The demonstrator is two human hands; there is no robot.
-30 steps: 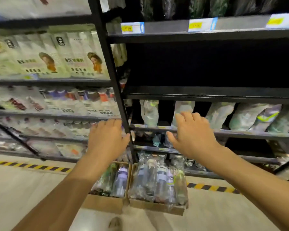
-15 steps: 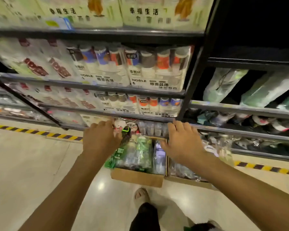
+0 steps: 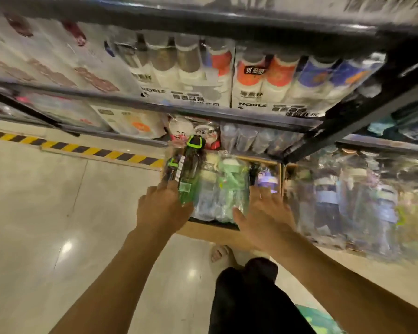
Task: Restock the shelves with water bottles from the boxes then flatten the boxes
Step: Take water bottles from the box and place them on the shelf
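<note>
1. Left hand [image 3: 163,209] and right hand [image 3: 263,218] flank the near box [image 3: 212,231] on the floor [image 3: 58,201]. Both sets of fingers are spread and hold nothing.
2. The green bottle [image 3: 191,169] lies just beside the left fingers; contact cannot be told. Its long axis runs away from the person, cap toward the shelf [image 3: 203,112].
3. The purple-capped bottle [image 3: 267,180] lies nearest the right fingers.
4. Materials: glossy crinkled film over hard plastic cylinders; matte cardboard walls.
</note>
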